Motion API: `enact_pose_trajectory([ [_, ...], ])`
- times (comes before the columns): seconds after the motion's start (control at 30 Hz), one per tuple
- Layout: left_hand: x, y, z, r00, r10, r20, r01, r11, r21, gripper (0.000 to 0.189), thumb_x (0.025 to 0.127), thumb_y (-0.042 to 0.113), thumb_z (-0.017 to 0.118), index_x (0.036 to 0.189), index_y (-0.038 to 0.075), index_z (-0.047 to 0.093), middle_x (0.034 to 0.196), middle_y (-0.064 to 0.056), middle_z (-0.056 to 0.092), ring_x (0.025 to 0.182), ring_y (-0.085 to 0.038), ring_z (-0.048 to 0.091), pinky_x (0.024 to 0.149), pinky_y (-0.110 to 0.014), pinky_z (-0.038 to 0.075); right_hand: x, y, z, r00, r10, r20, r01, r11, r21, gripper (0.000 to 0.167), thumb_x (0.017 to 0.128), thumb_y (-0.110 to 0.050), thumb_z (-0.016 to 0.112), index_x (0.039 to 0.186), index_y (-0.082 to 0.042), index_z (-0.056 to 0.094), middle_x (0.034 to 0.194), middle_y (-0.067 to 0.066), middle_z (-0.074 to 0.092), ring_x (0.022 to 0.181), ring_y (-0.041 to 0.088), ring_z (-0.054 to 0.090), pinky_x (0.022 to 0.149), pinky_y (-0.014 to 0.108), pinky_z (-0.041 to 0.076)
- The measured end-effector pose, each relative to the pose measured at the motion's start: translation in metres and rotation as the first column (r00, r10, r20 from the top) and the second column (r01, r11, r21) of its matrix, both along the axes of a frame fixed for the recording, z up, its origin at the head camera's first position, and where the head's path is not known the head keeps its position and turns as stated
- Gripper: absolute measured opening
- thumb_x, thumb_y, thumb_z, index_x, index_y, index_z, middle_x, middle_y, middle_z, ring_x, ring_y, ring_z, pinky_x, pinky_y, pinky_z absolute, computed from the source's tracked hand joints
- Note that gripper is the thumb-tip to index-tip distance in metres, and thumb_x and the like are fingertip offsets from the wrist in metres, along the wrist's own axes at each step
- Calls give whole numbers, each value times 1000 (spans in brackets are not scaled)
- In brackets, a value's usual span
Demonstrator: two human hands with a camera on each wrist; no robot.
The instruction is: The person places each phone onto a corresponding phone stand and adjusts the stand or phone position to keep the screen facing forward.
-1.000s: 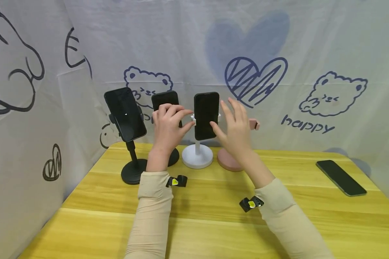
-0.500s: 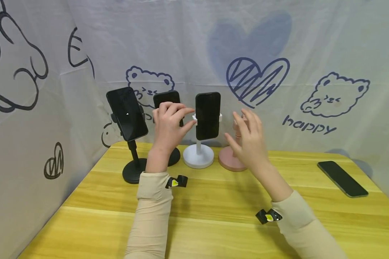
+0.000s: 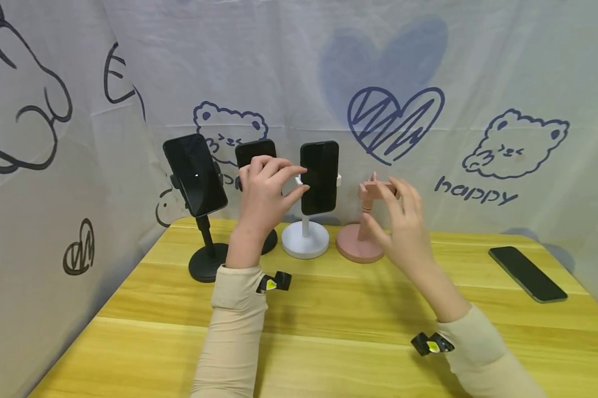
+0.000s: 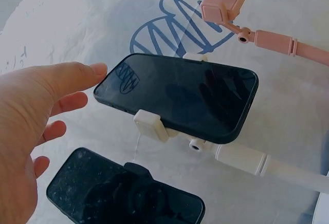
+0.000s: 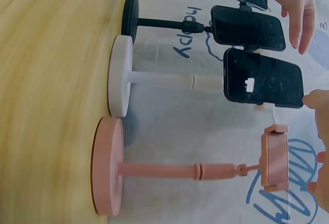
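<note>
A black phone (image 3: 319,178) stands upright in the clamp of a white phone stand (image 3: 305,241). My left hand (image 3: 265,193) hovers to its left, fingers bent and thumb spread; the left wrist view shows the thumb near the phone's top corner, apparently apart from it. Farther right, my right hand (image 3: 404,229) is raised in front of a pink phone stand (image 3: 360,244) with loosely bent fingers and holds nothing. Its fingers partly cover the pink clamp (image 3: 371,190) in the head view. The right wrist view shows that clamp (image 5: 275,158) whole, with no phone in it.
At the left, a black stand (image 3: 208,261) bears a tilted phone (image 3: 195,174). Beside it another phone (image 3: 256,149) sits on a second black stand, partly behind my left hand. One more phone (image 3: 528,273) lies flat on the wooden table (image 3: 329,337) at the right. A printed cloth hangs behind.
My right hand has moved right and down, away from the phone on the white stand to the pink stand. My left hand has shifted slightly right.
</note>
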State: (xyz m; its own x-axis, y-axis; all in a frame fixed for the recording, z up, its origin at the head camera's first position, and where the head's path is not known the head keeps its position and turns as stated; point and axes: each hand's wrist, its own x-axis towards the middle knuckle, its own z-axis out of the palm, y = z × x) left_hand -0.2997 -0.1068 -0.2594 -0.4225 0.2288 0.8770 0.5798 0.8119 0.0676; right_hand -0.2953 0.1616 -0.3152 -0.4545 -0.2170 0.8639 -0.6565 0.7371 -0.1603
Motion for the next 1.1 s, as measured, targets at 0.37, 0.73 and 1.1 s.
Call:
enact_pose_trajectory([
  [0.37, 2, 16, -1, 999, -28, -31, 27, 999, -47, 26, 84, 31, 76, 107, 19, 75, 109, -4, 68, 108, -26, 49, 89, -48, 33, 2, 22, -5, 999, -51, 18, 51, 999, 7, 67, 82, -20, 73, 142, -6, 46, 142, 27, 43, 135, 46, 34, 113, 60, 27],
  [0.73, 1, 35, -6, 996, -49, -69, 41, 994, -104, 24, 87, 32, 73, 108, 19, 74, 110, -1, 67, 109, -24, 49, 92, -48, 35, 3, 40, 0, 993, -114, 34, 113, 994, 11, 63, 86, -19, 72, 141, -3, 46, 144, 26, 41, 137, 44, 32, 115, 57, 26],
  [1.1, -2, 54, -15, 995, -29, -100, 16, 992, -129, 28, 85, 33, 75, 110, 21, 74, 112, 0, 66, 110, -23, 48, 90, -47, 35, 2, 59, 4, 982, -178, 67, 180, 984, -15, 63, 87, -20, 71, 142, -4, 45, 145, 26, 39, 137, 47, 30, 115, 59, 23],
])
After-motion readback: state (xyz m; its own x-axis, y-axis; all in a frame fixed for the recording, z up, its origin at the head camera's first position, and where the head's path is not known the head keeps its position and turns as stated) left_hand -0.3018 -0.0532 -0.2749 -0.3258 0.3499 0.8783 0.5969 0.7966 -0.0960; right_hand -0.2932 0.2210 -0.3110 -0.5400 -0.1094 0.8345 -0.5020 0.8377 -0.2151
